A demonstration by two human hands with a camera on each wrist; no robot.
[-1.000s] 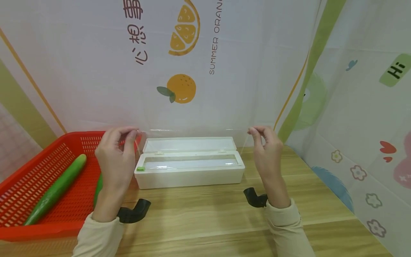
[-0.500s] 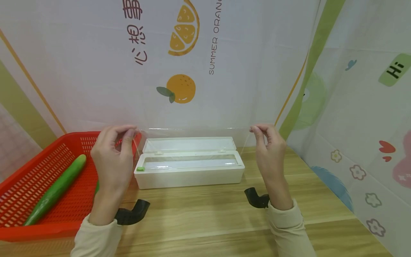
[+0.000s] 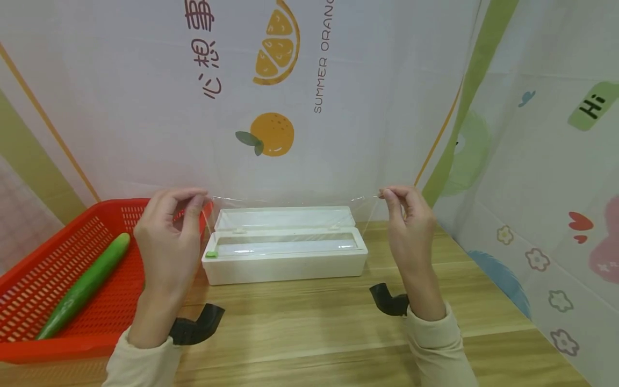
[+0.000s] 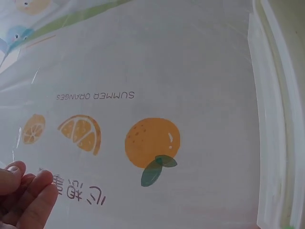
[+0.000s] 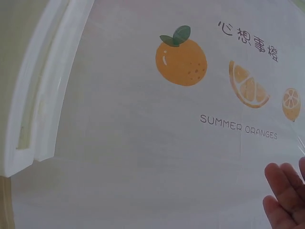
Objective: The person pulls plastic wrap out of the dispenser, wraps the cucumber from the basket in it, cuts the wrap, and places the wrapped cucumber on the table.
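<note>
A sheet of clear cling film [image 3: 251,202] spans the gap between both hands, its upper edge sagging slightly. My left hand [image 3: 168,236] pinches its left corner between thumb and fingers. At the other corner, my right hand [image 3: 412,231] does the same. Below, the film runs down to a long white cling film dispenser [image 3: 285,269] on the table, whose lid [image 3: 285,217] stands raised at the back. A small green piece [image 3: 211,254] sits at the dispenser's left front. In the left wrist view, fingertips [image 4: 40,195] show at the lower left; the film there is nearly invisible.
To the left stands a red plastic basket [image 3: 58,350] with a green cucumber [image 3: 87,285] in it. Behind the dispenser hangs a printed white curtain [image 3: 338,150]. Black curved pieces [image 3: 200,324] sit at both wrists, above the wooden table [image 3: 300,333].
The right hand has drifted a little to the right and the left hand slightly left. The film's upper edge, nearly straight before, now sags and ripples.
</note>
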